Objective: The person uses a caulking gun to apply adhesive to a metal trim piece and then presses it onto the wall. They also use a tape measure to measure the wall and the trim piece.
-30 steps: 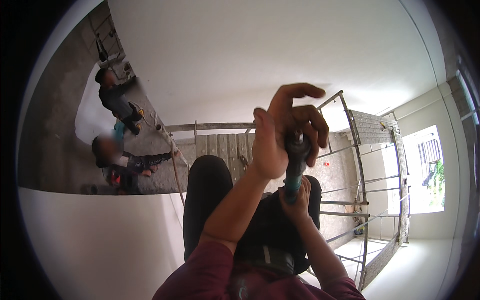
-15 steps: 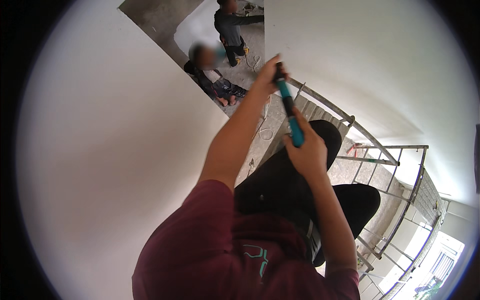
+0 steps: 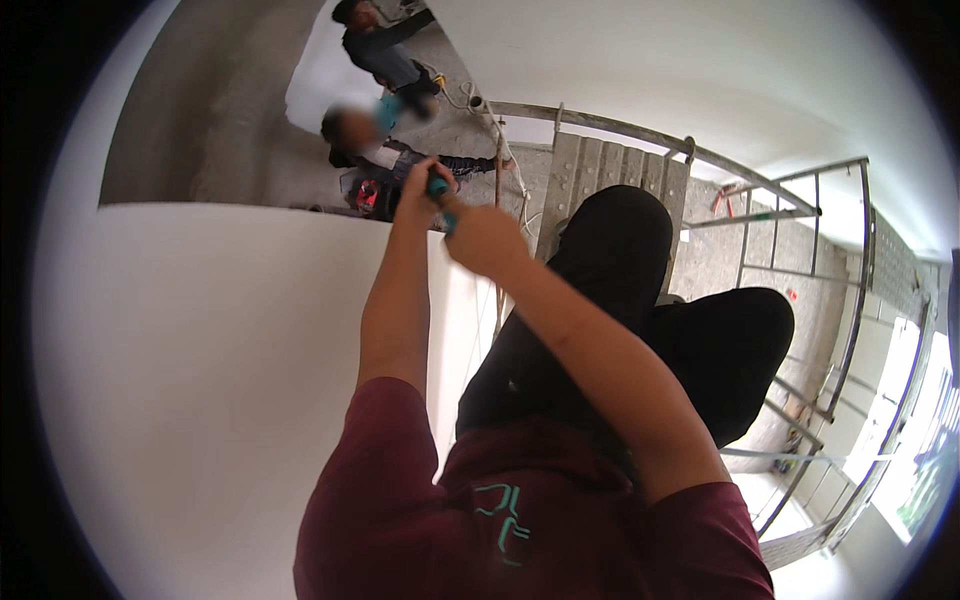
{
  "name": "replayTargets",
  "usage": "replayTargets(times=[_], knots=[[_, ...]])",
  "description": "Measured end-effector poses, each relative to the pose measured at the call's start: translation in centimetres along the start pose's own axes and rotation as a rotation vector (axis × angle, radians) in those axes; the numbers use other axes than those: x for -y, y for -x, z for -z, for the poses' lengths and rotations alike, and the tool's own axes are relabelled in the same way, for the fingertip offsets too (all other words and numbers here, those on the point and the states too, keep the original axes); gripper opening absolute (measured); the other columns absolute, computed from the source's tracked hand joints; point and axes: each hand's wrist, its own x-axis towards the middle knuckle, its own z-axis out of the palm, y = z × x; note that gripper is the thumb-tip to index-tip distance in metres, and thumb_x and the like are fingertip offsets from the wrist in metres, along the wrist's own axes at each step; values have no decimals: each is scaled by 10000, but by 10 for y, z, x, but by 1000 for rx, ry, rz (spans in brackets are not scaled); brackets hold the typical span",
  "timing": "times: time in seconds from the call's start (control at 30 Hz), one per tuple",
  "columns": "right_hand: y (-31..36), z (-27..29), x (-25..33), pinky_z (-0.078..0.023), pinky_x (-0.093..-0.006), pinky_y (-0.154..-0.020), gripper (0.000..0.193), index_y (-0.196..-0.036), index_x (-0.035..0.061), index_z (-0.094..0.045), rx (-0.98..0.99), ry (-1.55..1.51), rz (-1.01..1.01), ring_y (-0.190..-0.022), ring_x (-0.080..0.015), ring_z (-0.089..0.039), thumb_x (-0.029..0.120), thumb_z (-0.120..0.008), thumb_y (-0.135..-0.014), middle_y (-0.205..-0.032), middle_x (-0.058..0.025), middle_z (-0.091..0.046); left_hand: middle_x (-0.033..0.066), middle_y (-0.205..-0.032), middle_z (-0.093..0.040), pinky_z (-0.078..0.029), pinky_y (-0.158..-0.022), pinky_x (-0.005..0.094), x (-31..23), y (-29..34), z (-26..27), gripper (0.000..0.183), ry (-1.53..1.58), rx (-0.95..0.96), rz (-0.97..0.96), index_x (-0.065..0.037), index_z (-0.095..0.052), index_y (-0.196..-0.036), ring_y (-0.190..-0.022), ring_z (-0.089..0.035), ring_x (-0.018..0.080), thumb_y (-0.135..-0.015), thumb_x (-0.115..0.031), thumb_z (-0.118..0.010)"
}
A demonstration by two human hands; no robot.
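Note:
Both fists are wrapped around a teal and black rod-shaped handle (image 3: 448,211), out ahead of me and left of my knees. My left hand (image 3: 420,184) grips its far end. Closer to me, my right hand (image 3: 490,243) closes over the near part and hides much of it. Only a short stretch shows between the two hands. Whether a tool head is joined to the handle cannot be seen. Both arms reach forward past the edge of the white wall (image 3: 230,330) on my left.
Ahead stands a ridged metal scaffold plank (image 3: 610,170) beside my knee, with a curved rail (image 3: 640,128) along it. More scaffold frames (image 3: 850,290) rise at right. Two people (image 3: 385,55) are on the lower floor at far left, near a pale cord (image 3: 520,185).
My view has turned, so the wall edge, plank and people sit differently. Both hands have swung left with the handle, and my right hand now covers more of it.

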Motion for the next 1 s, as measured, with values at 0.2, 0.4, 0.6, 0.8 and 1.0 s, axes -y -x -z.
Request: replayTargets(times=[0.2,0.4,0.6,0.8,1.0], knots=[[-11,44,10,-543,-500,-694,539,-1323,61,-521,-107,-56,-22,-745,-396,-688,145,-592,-796,-780,-226,-684,48,-597,-519,-484,-514,382,-37,-16,-42,282,-193,182,-75,-107,-484,-697,-520,-551,211,-926,-266,-529],[-3,59,39,-539,-483,-755,589,-1381,100,-494,73,-85,11,-854,-388,-680,174,-608,-808,-886,-215,-696,35,-617,-509,-484,-531,326,-82,-14,-17,256,228,211,232,-75,-476,-703,-532,-524,175,-926,-194,-512],[6,92,10,-541,-494,-772,594,-1390,164,-509,104,-69,-69,-818,-405,-678,220,-621,-810,-848,-219,-688,85,-744,-574,-551,-647,367,-33,-29,-26,358,277,171,164,-35,-525,-822,-648,-582,223,-996,-346,-485],[31,183,-18,-506,-345,-695,526,-1292,97,-622,-10,-379,-319,-708,-218,-646,260,-669,-794,-794,-143,-663,142,-962,-663,-591,-759,417,50,25,-46,480,13,62,-45,-30,-546,-1111,-808,-688,284,-1002,-492,-478],[116,235,-20,-483,-258,-835,619,-1409,39,-515,-228,-266,-352,-937,-109,-593,52,-681,-812,-1123,-91,-655,150,-1056,-639,-573,-819,422,102,106,-116,622,-108,104,-63,-24,-523,-1160,-964,-667,290,-953,-609,-487]])
